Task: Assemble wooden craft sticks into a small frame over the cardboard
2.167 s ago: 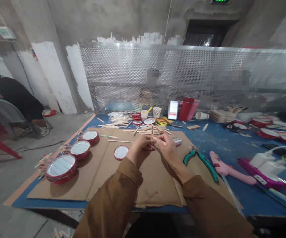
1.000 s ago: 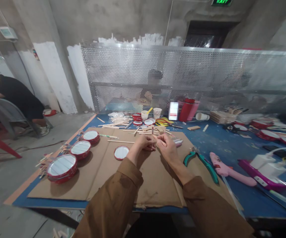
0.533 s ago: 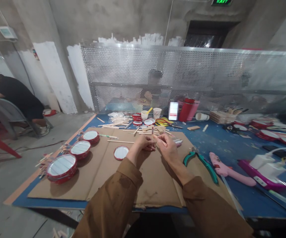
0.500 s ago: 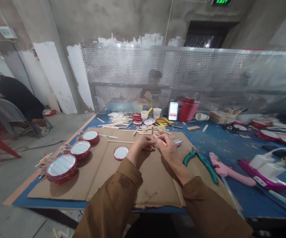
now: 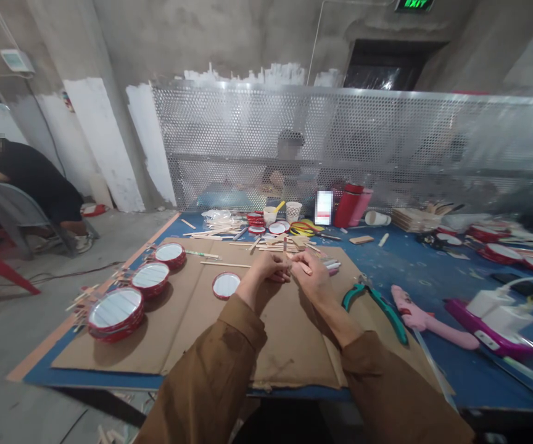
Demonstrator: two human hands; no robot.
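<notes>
My left hand (image 5: pixel 269 269) and my right hand (image 5: pixel 311 274) meet fingertip to fingertip over the brown cardboard (image 5: pixel 289 357). A short, flat wooden stick (image 5: pixel 285 244) rises upright between them, its lower end hidden by my pinched fingers. Something pale and small shows at the right fingers, too small to make out. To the left of my left hand lies a round white disc with a red rim (image 5: pixel 226 285). Loose wooden sticks (image 5: pixel 266 245) lie just beyond both hands.
Three stacks of red-rimmed discs (image 5: pixel 115 308) line the cardboard's left side. Teal-handled pliers (image 5: pixel 387 311), a pink glue gun (image 5: pixel 428 324) and a purple power strip (image 5: pixel 483 336) lie at right. Paper cups (image 5: pixel 293 211), a phone (image 5: pixel 324 208) and a red bottle (image 5: pixel 348 205) stand behind.
My hands keep almost the same place and pinch; the fingers of my right hand have shifted very slightly. The whole view has moved a few pixels.
</notes>
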